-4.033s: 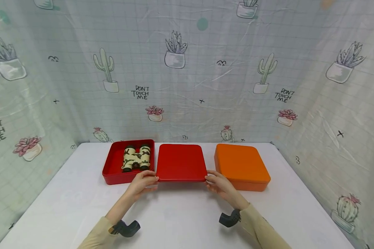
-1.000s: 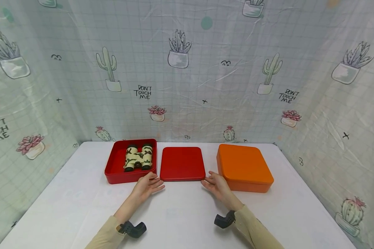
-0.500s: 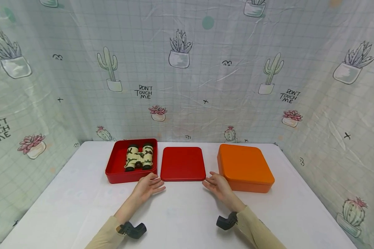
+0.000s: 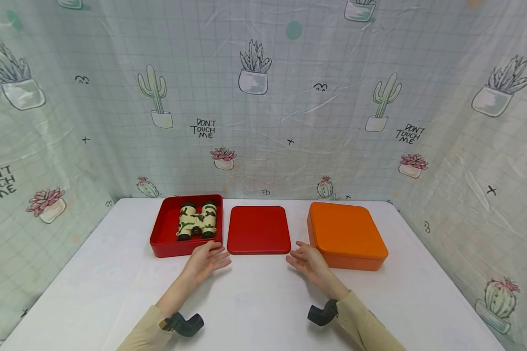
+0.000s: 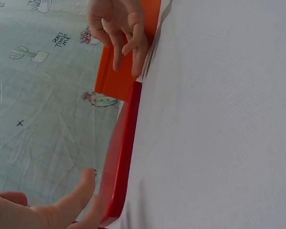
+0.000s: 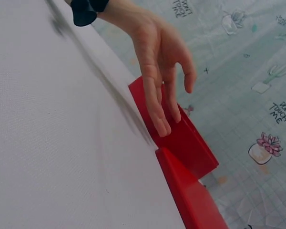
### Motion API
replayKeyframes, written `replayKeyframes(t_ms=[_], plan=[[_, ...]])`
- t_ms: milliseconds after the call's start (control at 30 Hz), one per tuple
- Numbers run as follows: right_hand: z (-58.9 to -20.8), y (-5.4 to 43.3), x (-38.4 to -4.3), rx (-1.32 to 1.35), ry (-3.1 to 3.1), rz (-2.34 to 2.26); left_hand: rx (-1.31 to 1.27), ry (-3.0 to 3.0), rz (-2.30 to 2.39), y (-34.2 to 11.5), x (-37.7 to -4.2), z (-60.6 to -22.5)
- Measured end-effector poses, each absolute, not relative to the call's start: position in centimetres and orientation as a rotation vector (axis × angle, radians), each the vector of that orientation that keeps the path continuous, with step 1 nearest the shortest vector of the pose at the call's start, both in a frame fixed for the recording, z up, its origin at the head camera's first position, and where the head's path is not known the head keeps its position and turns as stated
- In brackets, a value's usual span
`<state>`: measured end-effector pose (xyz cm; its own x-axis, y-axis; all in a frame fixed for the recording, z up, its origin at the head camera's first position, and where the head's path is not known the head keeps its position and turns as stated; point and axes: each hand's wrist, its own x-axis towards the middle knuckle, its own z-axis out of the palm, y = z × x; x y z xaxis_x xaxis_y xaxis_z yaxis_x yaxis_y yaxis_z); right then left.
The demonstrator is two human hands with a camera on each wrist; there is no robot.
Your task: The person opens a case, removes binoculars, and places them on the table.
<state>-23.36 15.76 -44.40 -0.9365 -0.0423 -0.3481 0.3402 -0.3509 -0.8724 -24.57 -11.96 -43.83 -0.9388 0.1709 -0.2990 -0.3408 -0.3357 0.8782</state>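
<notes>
Pale sheeting [image 4: 290, 107] printed with cacti and potted plants hangs beyond both hands, behind a white table [image 4: 254, 307]. Flat on that table lies a red lid [image 4: 259, 230], just ahead of the hands and between them. Near its left front corner, the left hand [image 4: 204, 262] has its fingers extended and slightly spread. By the opposite front corner, the right hand [image 4: 311, 265] is relaxed, its fingers parted. Whether either one touches the lid, I cannot tell. Ahead of the left hand and a little to its left stands an open red box [image 4: 175, 250], with camouflage-patterned binoculars [image 4: 197, 220] lying inside. Ahead and to the right of the right hand sits an orange box [image 4: 348, 229]. Behind each hand come a curved black device [image 4: 186, 325] at the wrist and a beige sleeve [image 4: 369, 321].
</notes>
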Motion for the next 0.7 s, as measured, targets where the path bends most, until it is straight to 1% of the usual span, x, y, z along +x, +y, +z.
replayKeyframes(t_ms=[300,700], plan=[[-43.8,16.1,-23.2,0.317,1.696,-2.326,-0.22,1.646,2.329,-12.5,-24.1,-42.8],[-43.9,14.9,-23.4,0.24,1.729,-2.264,-0.169,1.877,2.255,-14.3,-23.5,-41.4]])
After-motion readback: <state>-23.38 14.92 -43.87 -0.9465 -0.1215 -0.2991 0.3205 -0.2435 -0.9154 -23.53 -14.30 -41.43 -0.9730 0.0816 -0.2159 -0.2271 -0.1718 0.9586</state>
